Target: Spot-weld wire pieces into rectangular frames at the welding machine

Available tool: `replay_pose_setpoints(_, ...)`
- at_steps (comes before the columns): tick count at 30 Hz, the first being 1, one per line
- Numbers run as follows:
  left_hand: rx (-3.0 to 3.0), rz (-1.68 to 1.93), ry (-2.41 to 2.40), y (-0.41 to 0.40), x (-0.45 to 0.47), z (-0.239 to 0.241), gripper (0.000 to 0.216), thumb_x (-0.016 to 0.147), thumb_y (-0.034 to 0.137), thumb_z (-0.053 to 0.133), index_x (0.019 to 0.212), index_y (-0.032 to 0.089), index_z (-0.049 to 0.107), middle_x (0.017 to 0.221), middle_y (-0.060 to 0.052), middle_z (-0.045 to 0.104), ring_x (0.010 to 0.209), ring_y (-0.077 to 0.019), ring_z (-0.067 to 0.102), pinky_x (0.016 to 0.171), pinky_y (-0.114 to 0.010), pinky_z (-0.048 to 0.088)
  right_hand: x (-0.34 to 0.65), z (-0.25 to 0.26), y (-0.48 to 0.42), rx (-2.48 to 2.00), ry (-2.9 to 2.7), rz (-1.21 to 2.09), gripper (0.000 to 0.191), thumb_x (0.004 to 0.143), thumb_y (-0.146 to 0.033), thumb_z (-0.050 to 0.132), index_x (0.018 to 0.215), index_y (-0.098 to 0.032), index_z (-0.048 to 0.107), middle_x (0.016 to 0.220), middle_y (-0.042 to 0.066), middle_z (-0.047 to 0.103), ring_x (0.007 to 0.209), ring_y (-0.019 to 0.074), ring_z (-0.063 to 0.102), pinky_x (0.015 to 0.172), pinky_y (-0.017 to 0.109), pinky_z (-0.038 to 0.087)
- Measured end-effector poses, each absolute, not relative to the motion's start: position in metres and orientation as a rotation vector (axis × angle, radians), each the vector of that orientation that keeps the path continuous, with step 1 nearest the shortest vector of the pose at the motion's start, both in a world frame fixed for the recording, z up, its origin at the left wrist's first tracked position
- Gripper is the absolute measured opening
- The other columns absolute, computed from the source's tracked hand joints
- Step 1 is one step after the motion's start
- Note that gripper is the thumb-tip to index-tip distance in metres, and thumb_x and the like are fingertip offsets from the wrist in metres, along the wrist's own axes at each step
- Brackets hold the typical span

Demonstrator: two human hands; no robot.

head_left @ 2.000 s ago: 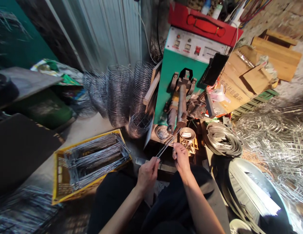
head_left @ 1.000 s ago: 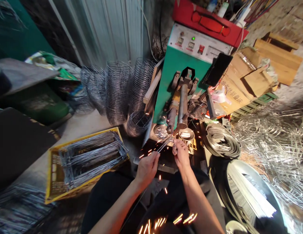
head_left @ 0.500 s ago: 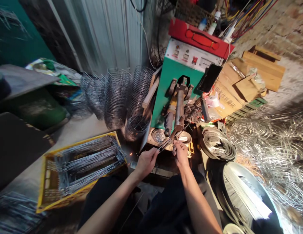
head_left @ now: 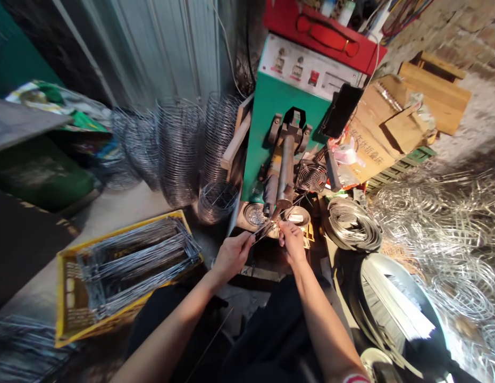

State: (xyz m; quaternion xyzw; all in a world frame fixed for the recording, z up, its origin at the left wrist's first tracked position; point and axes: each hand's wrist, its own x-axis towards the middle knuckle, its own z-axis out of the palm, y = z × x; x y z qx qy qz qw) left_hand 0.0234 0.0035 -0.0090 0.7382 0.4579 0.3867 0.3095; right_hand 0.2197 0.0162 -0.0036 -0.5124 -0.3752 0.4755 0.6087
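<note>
I am counting two hands at work, my left hand (head_left: 231, 255) and my right hand (head_left: 292, 242), both pinching the wire rods (head_left: 263, 232), whose number I cannot tell. I am facing one green welding machine (head_left: 279, 106), which is carrying one red case (head_left: 322, 34) and one black phone (head_left: 341, 111). Below it I am logging one fan (head_left: 312, 176), one strip coil (head_left: 351, 226) and one yellow crate (head_left: 64, 298).
</note>
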Motion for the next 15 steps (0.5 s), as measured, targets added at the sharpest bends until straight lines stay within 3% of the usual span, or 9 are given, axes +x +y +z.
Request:
replay_pose_setpoints(6,2.094,1.051,1.219,0.005,0.024,-0.01,0.033,0.099,0.031,0.04,0.072,0.019,0.056,0.058,0.001,0.052,0.052,-0.0122,0.046,0.056,-0.024,0.031,0.235,-0.027,-0.025,-1.379,-0.859,1.177,0.044,0.072,-0.059,0.074,0.074,-0.016,0.065,0.049,-0.007,0.048,0.038,0.0045,0.034,0.036,0.018,0.023)
replay_pose_setpoints(10,2.31,1.001,1.266,-0.011,0.005,-0.014,0.033,0.1,0.03,0.038,0.076,0.019,0.058,0.063,-0.002,0.059,0.057,-0.0154,0.054,0.055,-0.025,0.031,0.241,-0.055,-0.059,-1.498,-1.101,1.271,0.043,0.068,-0.059,0.076,0.07,-0.016,0.068,0.052,-0.005,0.054,0.041,0.007,0.042,0.04,0.018,0.031)
replay_pose_setpoints(13,2.32,0.919,1.314,-0.034,-0.028,-0.02,0.03,0.098,0.027,0.042,0.077,0.02,0.061,0.065,-0.003,0.062,0.059,-0.0167,0.055,0.054,-0.025,0.03,0.249,-0.072,-0.079,-1.563,-1.469,1.14,0.036,0.07,-0.055,0.073,0.064,-0.02,0.068,0.06,0.001,0.064,0.057,0.0169,0.059,0.056,0.027,0.048)
replay_pose_setpoints(15,2.1,0.973,1.391,-0.049,-0.06,-0.025,0.021,0.091,0.026,0.051,0.075,0.021,0.064,0.065,-0.002,0.061,0.058,-0.0161,0.054,0.054,-0.025,0.03,0.261,-0.08,-0.089,-1.692,-1.703,0.95,0.029,0.075,-0.051,0.067,0.072,-0.023,0.072,0.075,0.005,0.073,0.073,0.0242,0.068,0.07,0.034,0.052)
